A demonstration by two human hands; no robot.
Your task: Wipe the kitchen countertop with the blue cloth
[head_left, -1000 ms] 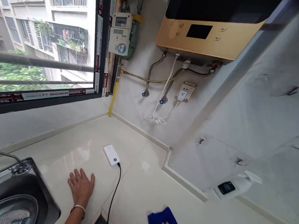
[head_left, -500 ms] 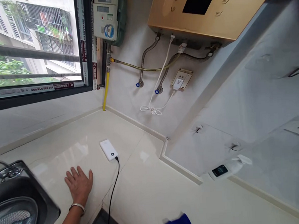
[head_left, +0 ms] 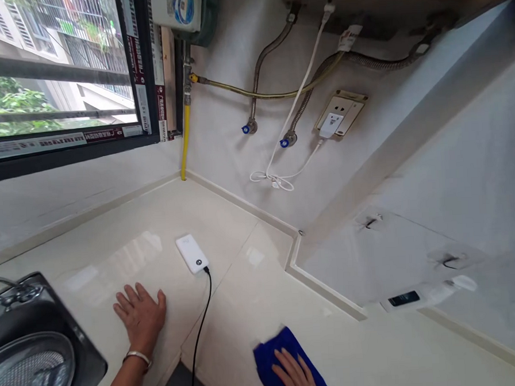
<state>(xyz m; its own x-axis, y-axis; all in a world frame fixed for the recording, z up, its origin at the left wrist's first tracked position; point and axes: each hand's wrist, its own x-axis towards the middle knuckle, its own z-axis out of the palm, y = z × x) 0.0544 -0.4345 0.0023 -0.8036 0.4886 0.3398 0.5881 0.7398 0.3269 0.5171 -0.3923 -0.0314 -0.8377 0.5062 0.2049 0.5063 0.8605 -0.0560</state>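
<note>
Cloth: a bright blue cleaning cloth [head_left: 270, 356], soft and napped, rumpled into a loose heap with one corner pointing away from me. It lies on the countertop at the bottom of my view, right of centre, and its near end runs out of frame.
Right hand: my right hand [head_left: 295, 378] lies flat on top of the cloth, fingers stretched out and slightly apart, pressing it against the counter. I am not pinching it.
Left hand: my left hand [head_left: 140, 314] rests palm down on the bare counter, fingers spread, holding nothing. A thin metal bracelet [head_left: 137, 356] sits on the wrist.
Near my left hand: a white power bank [head_left: 192, 253] lies just beyond my fingertips, not touching them, with a black cable [head_left: 201, 322] plugged into its near end and trailing back over the counter edge.
Surface: a glossy cream stone countertop [head_left: 245, 297] that turns an L-shaped corner, with a low upstand along the wall.
Sink: a dark steel sink [head_left: 66, 341] at my far left, with a round metal strainer [head_left: 29, 372] in it.
Walls: pale marbled tile, carrying a yellow gas pipe [head_left: 185, 139], flexible hoses with blue valves, a wall socket [head_left: 342, 111] with a white plug and looped cord.
Right wall: a white spray bottle [head_left: 422, 295] lies near the wall.
Window: a dark-framed window [head_left: 65, 151] looking onto trees and apartment blocks.
</note>
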